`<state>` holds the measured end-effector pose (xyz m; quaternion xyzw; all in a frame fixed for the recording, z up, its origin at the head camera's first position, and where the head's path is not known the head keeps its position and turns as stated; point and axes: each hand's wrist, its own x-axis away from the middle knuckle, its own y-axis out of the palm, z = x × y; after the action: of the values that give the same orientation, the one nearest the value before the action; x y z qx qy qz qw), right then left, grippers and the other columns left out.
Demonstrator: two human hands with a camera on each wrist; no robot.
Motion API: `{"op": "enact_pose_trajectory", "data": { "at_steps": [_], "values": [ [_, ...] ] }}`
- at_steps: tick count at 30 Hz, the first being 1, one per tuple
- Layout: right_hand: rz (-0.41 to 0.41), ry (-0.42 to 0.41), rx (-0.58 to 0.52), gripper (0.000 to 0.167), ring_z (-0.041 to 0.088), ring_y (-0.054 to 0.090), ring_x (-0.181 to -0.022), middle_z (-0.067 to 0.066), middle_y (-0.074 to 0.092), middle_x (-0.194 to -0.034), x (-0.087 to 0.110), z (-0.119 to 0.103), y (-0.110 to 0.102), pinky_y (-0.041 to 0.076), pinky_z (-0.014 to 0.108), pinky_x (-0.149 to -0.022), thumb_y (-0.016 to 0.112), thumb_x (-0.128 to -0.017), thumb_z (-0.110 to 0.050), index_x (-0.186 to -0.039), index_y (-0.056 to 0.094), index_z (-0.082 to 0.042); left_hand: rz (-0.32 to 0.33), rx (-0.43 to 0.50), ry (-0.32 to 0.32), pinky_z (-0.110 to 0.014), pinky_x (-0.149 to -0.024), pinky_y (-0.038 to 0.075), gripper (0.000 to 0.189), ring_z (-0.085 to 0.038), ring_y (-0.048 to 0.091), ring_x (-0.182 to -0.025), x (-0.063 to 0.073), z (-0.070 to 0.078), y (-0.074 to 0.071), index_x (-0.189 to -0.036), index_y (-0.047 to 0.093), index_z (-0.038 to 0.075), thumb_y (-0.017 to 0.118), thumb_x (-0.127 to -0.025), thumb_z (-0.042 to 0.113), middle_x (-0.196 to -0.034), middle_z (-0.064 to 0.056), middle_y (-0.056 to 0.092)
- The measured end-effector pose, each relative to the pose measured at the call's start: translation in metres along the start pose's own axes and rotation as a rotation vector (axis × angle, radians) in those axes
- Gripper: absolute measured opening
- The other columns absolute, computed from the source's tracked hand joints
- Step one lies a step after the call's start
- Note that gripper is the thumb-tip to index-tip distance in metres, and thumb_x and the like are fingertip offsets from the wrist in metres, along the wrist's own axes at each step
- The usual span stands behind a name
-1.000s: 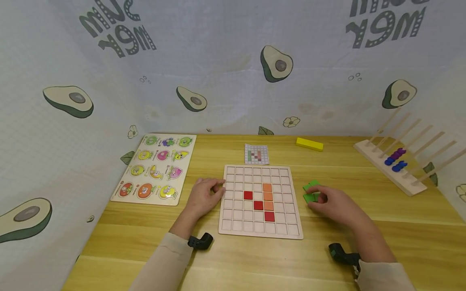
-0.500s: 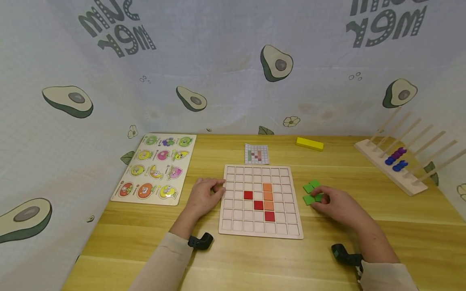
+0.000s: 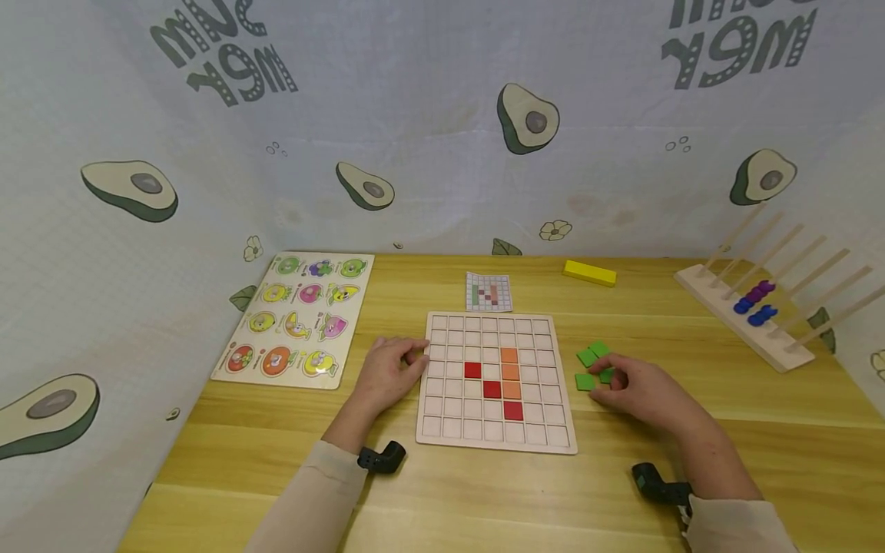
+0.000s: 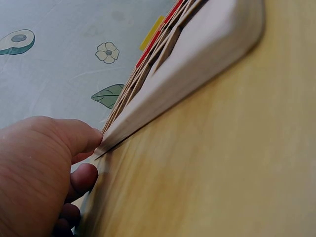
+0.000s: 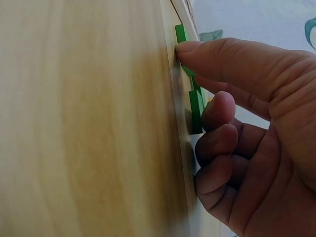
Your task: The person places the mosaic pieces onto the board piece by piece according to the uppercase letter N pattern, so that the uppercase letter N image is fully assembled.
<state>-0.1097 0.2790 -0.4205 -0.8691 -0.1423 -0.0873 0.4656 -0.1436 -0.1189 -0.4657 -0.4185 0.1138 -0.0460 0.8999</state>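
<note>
A pale wooden grid board [image 3: 456, 431] lies flat mid-table, with several red tiles [image 3: 492, 389] and orange tiles [image 3: 509, 372] in its squares. At the board's left edge rests my left hand [image 3: 386, 375]; its thumb touches the rim in the left wrist view, the other fingers bent loosely. Right of the board, my right hand [image 3: 639, 390] is over several loose green tiles [image 3: 585, 382]. The right wrist view has its thumb touching one green tile [image 5: 180, 33], while the bent fingers are beside another. Part of one tile is hidden behind the fingers.
A small printed grid card [image 3: 488, 293] lies behind the board, and a yellow block [image 3: 590, 273] sits at the back right. A fruit picture puzzle [image 3: 293, 321] is on the left. A pegged wooden stand [image 3: 743, 319] with blue and purple beads stands far right.
The right hand has shifted slightly right, and the green tiles beneath it have spread apart, the near left one separating from the others. The left hand stays at the board's edge.
</note>
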Motion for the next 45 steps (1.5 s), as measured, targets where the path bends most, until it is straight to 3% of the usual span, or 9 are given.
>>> {"op": "enact_pose_trajectory", "data": {
  "at_steps": [26,36,45],
  "values": [
    [0.016,-0.062,0.035,0.029,0.016,0.046,-0.068,0.002,0.052,-0.081,0.0,0.002,0.001,0.035,0.027,-0.058,0.07,-0.097,-0.026,-0.121,0.066,-0.01,0.003,0.006,-0.009,-0.03,-0.079,0.036,0.027,-0.012,0.049,-0.081,-0.001,0.001,0.0,-0.12,0.076,0.017,0.071,-0.096,0.026,-0.08,0.009,0.066],
    [0.037,-0.074,0.029,0.035,0.015,0.045,-0.067,0.001,0.051,-0.08,-0.001,-0.015,0.003,0.034,0.026,-0.057,0.071,-0.096,-0.032,-0.123,0.066,-0.012,0.007,0.003,-0.011,-0.029,-0.078,0.036,0.026,-0.012,0.048,-0.082,0.0,0.001,0.0,-0.12,0.076,0.018,0.071,-0.096,0.026,-0.079,0.009,0.066],
    [0.039,-0.128,0.012,0.028,0.014,0.045,-0.068,0.0,0.05,-0.08,-0.007,-0.039,0.008,0.035,0.026,-0.058,0.072,-0.095,-0.028,-0.12,0.067,-0.014,0.01,0.009,0.0,-0.029,-0.077,0.036,0.026,-0.012,0.048,-0.082,0.001,0.001,0.0,-0.119,0.076,0.017,0.071,-0.096,0.026,-0.08,0.009,0.066]
  ]
}}
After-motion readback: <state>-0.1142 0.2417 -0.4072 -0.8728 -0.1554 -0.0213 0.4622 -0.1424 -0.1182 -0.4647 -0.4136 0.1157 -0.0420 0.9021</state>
